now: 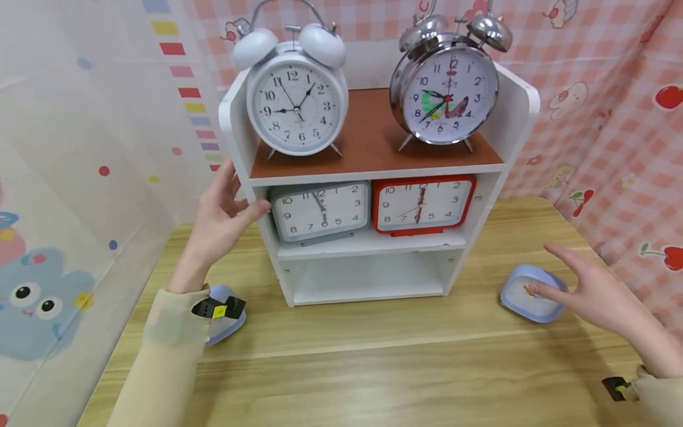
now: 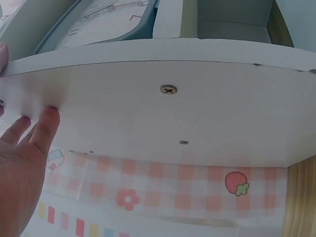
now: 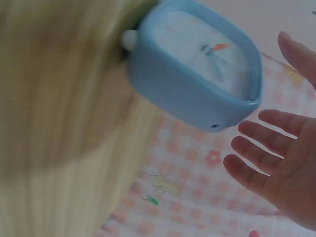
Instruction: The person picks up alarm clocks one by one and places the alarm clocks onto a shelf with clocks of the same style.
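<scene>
My left hand (image 1: pixel 217 216) is at the left side of a white shelf (image 1: pixel 368 248), its thumb by the front edge. In the left wrist view its fingertips (image 2: pixel 48 116) touch the white side panel (image 2: pixel 123 108). On the right, my right hand (image 1: pixel 600 293) hovers by a small blue clock (image 1: pixel 533 296) on the table. The right wrist view shows that clock (image 3: pixel 192 74) beside the spread fingers (image 3: pixel 256 163), with nothing held. A grey clock (image 1: pixel 320 213) and a red-framed clock (image 1: pixel 424 204) stand on the middle level of the shelf.
On the brown top board (image 1: pixel 368 130) stand a white twin-bell alarm clock (image 1: pixel 299 107) and a silver one (image 1: pixel 448 95). Another blue clock (image 1: pixel 226 323) lies partly hidden behind my left wrist on the wooden table (image 1: pixel 373 367). Patterned cloth (image 1: pixel 571 83) hangs behind.
</scene>
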{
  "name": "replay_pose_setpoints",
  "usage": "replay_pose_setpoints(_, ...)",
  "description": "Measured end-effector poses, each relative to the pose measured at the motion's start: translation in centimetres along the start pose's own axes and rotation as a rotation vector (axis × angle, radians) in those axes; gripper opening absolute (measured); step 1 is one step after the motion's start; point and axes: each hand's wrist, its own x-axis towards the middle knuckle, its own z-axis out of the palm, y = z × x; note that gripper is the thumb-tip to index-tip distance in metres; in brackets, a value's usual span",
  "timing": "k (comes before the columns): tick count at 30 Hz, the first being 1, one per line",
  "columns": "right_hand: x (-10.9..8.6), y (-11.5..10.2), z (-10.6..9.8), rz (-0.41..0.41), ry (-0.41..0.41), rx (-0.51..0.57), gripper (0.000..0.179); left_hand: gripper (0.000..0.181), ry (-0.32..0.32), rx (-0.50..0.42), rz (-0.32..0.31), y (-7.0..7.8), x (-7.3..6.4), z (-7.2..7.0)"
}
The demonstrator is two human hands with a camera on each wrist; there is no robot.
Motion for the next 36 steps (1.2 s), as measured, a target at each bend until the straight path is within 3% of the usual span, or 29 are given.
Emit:
replay_pose_setpoints(4, -0.4, 0.6, 0.6, 0.031, -0.044, 0.028, 0.092, 0.086, 0.004, -0.016, -0.001, -0.1, -0.1, 0.0)
replay_pose_setpoints(11, -0.9, 1.4, 1.7, 0.011, -0.027, 0.089, 0.086, 0.085, 0.013, -0.041, -0.003, -0.2, -0.1, 0.1)
replay_pose_setpoints(19, -1.0, 2.2, 2.4, -0.037, 0.028, 0.113, 0.078, 0.086, 0.016, -0.04, -0.003, -0.3, -0.2, 0.1)
replay_pose_setpoints(25, -1.2, 1.9, 2.7, -0.03, 0.024, 0.135, 0.073, 0.086, 0.015, -0.051, -0.009, -0.4, -0.4, 0.2)
replay_pose_setpoints(36, -1.3, 2.1, 3.3, -0.057, 0.107, 0.116, 0.059, 0.084, 0.011, -0.024, -0.019, -0.5, -0.6, 0.2)
